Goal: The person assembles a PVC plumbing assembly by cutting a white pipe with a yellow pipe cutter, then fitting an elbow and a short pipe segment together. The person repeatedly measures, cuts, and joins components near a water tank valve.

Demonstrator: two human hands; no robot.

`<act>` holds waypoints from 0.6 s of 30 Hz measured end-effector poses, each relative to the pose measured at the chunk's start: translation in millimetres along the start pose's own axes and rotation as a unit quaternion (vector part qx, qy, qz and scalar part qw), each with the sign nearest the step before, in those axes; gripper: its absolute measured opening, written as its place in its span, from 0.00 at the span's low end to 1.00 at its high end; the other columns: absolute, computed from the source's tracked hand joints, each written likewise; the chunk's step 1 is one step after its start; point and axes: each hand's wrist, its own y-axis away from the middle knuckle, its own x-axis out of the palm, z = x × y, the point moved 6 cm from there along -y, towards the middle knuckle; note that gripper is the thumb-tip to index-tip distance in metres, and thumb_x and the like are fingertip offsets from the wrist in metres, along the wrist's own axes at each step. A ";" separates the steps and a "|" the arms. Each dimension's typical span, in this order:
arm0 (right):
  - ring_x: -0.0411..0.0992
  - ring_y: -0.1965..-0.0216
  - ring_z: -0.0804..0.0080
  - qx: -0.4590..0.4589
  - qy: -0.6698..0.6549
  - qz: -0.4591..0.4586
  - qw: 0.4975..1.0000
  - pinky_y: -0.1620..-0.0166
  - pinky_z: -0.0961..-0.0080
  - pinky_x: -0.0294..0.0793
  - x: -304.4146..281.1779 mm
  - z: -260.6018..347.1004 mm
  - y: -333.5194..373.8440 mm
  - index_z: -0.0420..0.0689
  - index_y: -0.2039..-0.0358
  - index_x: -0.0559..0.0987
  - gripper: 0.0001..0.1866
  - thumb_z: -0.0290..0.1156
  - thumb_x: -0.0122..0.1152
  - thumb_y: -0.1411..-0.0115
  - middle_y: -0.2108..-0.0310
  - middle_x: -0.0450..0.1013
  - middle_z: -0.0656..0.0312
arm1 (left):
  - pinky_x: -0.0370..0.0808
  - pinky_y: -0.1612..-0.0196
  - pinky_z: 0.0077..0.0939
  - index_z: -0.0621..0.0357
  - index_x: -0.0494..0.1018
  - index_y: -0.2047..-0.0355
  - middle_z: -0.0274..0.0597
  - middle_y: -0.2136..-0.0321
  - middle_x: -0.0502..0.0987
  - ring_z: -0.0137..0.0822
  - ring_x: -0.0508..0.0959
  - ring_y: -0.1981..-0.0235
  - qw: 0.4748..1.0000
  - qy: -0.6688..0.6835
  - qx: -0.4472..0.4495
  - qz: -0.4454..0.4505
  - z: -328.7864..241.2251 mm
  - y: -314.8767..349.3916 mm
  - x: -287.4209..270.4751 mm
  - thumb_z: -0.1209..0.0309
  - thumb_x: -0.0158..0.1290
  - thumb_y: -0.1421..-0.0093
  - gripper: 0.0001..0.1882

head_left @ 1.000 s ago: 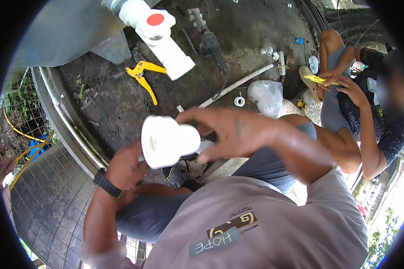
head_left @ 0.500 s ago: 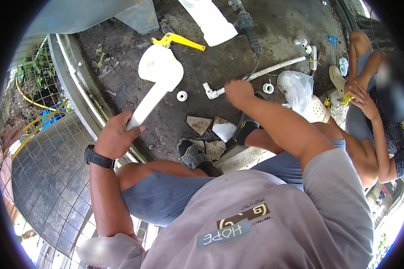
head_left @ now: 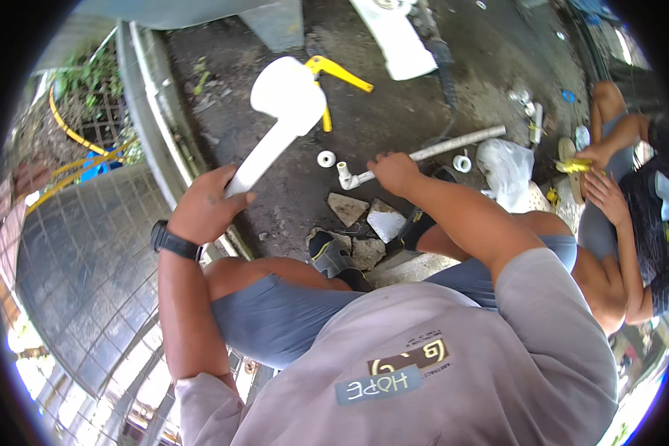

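My left hand (head_left: 207, 208) is closed round the narrow end of a white plastic pipe piece (head_left: 269, 152). Its wide, rounded head points away from me, over the dark ground. My right hand (head_left: 396, 175) grips a thin white pipe (head_left: 461, 143) close to its end, where an elbow fitting (head_left: 346, 177) sits with its mouth turned upward. The hand covers part of that pipe. Between the two pipes lies a small white ring fitting (head_left: 325, 158). Beyond the wide head, partly behind it, rests a yellow-handled tool (head_left: 342, 73).
Broken stone pieces (head_left: 347, 209) lie by my feet. A plastic bag (head_left: 504, 167), another ring fitting (head_left: 462, 161) and small fittings (head_left: 524, 100) are at right. A seated person there holds a yellow tool (head_left: 574, 165). Wire mesh (head_left: 59, 282) stands left; a wide white pipe (head_left: 401, 44) lies far off.
The view has shifted. The thin pipe in my right hand has come left and nearer, its elbow now closer to the ring fitting. The other person has raised the yellow tool.
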 end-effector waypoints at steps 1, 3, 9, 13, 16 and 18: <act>0.77 0.58 0.58 -0.041 0.014 0.005 0.999 0.58 0.62 0.77 -12.8 19.5 -6.2 0.51 0.62 0.80 0.09 0.31 0.56 0.42 0.62 0.76 0.58 | 0.71 0.63 0.42 0.66 0.74 0.65 0.58 0.72 0.75 0.56 0.76 0.68 1.000 -0.001 0.017 -0.014 -0.9 0.3 -3.7 0.64 0.59 0.45 0.16; 0.77 0.58 0.58 -0.100 0.011 -0.061 0.993 0.58 0.62 0.77 -41.6 50.8 -14.0 0.50 0.63 0.80 0.08 0.31 0.56 0.42 0.63 0.76 0.58 | 0.72 0.57 0.38 0.67 0.74 0.56 0.58 0.65 0.76 0.54 0.76 0.63 1.000 0.008 -0.004 0.016 -4.9 0.2 -10.5 0.64 0.60 0.43 0.20; 0.76 0.56 0.49 -0.132 -0.186 -0.021 0.973 0.56 0.53 0.76 -78.1 127.4 -62.0 0.49 0.39 0.70 0.25 0.34 0.54 0.37 0.56 0.72 0.50 | 0.71 0.63 0.32 0.67 0.75 0.60 0.47 0.73 0.76 0.36 0.73 0.71 0.978 0.123 -0.061 -0.158 37.4 29.1 -50.6 0.66 0.60 0.43 0.16; 0.76 0.56 0.48 -0.203 -0.221 -0.061 0.952 0.57 0.53 0.76 -74.7 178.1 -95.2 0.46 0.49 0.74 0.16 0.32 0.53 0.38 0.58 0.74 0.49 | 0.70 0.65 0.29 0.67 0.75 0.58 0.40 0.75 0.75 0.30 0.70 0.73 0.947 0.140 -0.087 -0.275 57.8 48.4 -68.2 0.65 0.60 0.41 0.17; 0.77 0.58 0.48 -0.170 -0.241 -0.009 0.955 0.56 0.52 0.76 -87.8 206.4 -107.5 0.45 0.54 0.75 0.13 0.30 0.52 0.39 0.59 0.75 0.49 | 0.69 0.66 0.25 0.67 0.76 0.58 0.37 0.75 0.76 0.27 0.70 0.72 0.934 0.179 -0.118 -0.286 73.5 60.6 -71.1 0.64 0.59 0.40 0.17; 0.76 0.57 0.48 -0.172 -0.262 -0.047 0.948 0.56 0.52 0.75 -88.5 216.7 -115.0 0.44 0.58 0.74 0.10 0.29 0.54 0.41 0.59 0.74 0.48 | 0.69 0.65 0.24 0.66 0.76 0.59 0.36 0.74 0.77 0.26 0.71 0.72 0.923 0.212 -0.125 -0.295 76.6 66.5 -71.8 0.64 0.59 0.40 0.17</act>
